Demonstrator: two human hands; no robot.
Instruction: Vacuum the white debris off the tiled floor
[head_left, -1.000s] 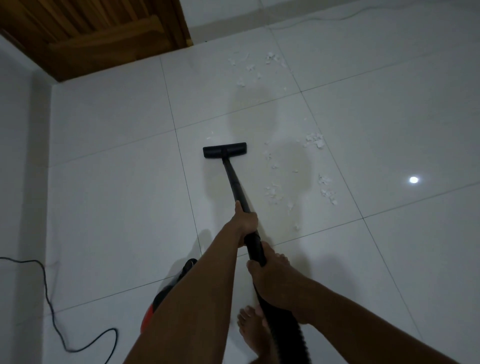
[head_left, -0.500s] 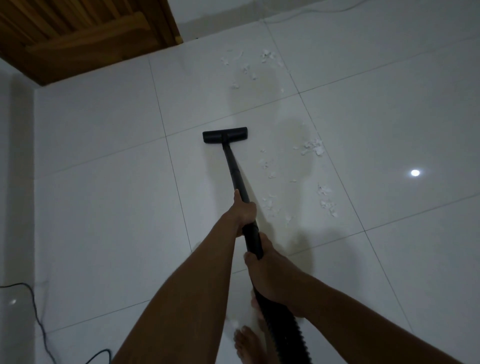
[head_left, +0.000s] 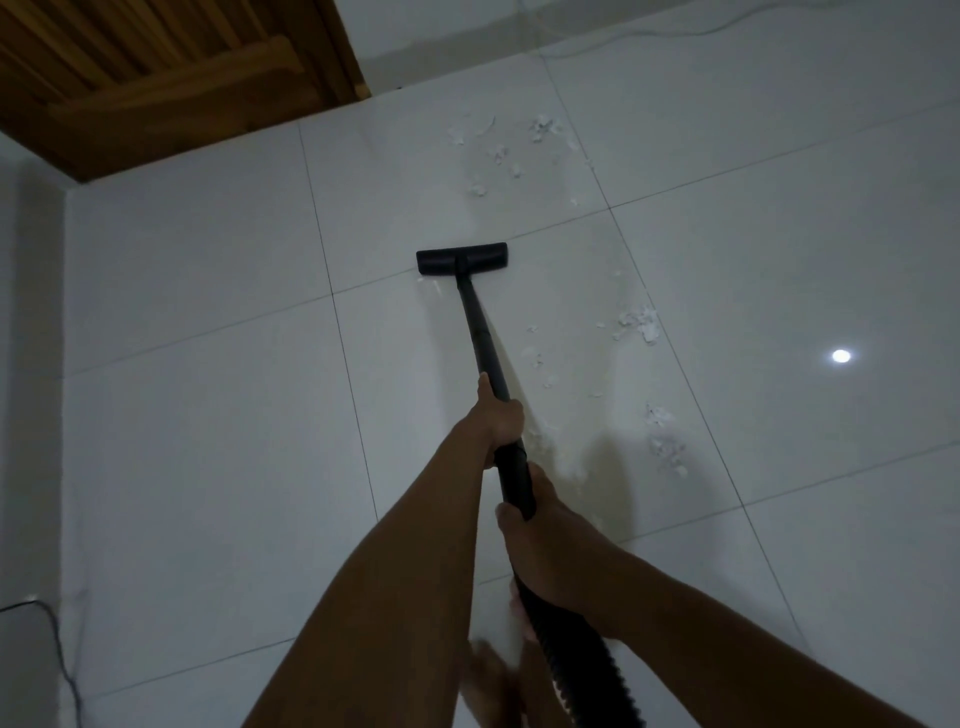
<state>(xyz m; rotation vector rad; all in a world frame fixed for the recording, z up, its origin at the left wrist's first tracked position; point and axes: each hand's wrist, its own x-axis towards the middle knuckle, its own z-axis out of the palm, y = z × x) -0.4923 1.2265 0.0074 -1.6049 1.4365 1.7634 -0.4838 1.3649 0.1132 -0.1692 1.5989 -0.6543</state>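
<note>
A black vacuum wand (head_left: 480, 332) runs from my hands down to its flat black floor head (head_left: 461, 257), which sits on the white tiled floor (head_left: 208, 415). My left hand (head_left: 496, 418) grips the wand higher up the tube. Lower down, my right hand (head_left: 540, 540) grips it where the ribbed hose (head_left: 582, 670) begins. White debris lies in patches: one cluster (head_left: 498, 153) beyond the head, another (head_left: 641, 325) to its right, more (head_left: 667, 447) nearer me on the right. A small fleck (head_left: 431, 283) lies just behind the head.
A wooden door (head_left: 156, 78) stands at the far left by the wall. A black power cord (head_left: 57, 654) snakes along the lower left. A thin cable (head_left: 675, 31) runs along the far wall. My bare feet (head_left: 493, 686) show at the bottom. A lamp reflection (head_left: 840, 356) glints at right.
The floor head has been pushed forward, away from me, across the tile toward the far debris cluster. The red vacuum body seen earlier at lower left is out of frame.
</note>
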